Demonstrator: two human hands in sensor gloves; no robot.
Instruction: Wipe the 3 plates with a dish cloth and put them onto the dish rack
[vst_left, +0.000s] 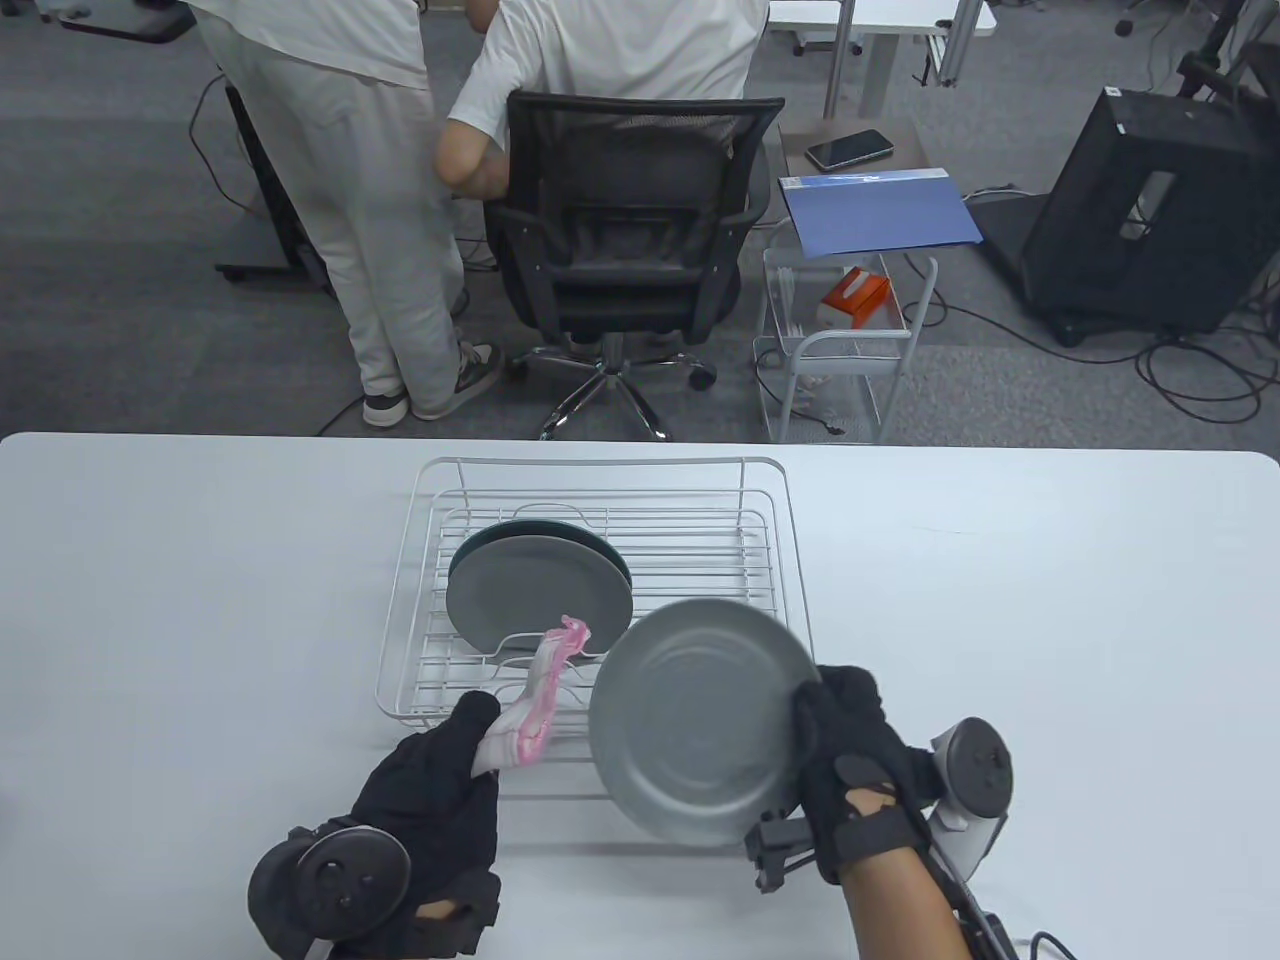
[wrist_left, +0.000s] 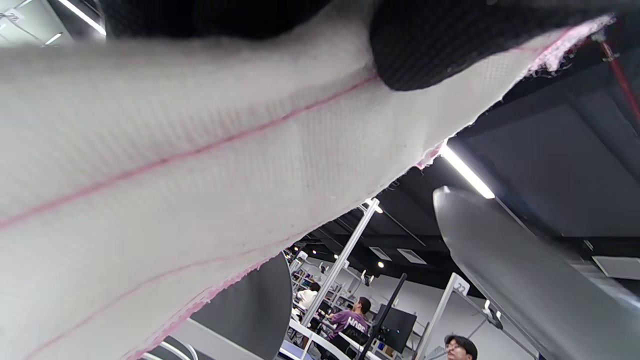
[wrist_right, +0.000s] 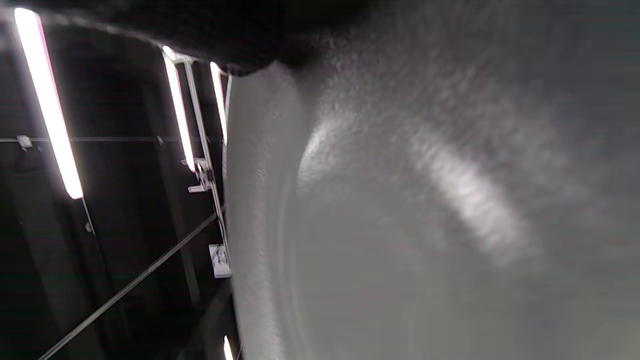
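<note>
Open rack (vst_left: 600, 480) slots at right behind two leaning plates (vst_left: 540, 600); held plate (vst_left: 695, 735) and cloth (vst_left: 540, 700) blocking near rim; bare tabletop (vst_left: 1050, 600) on both sides.

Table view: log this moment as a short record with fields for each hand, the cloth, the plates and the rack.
left hand: grips the dish cloth, which sticks up over the rack's front edge
right hand: holds the grey plate by its right rim, tilted, at the rack's front right corner
plates in rack: two, standing on edge, one behind the other
dish rack: white wire, mid-table
plates left to rack: the held one
</note>
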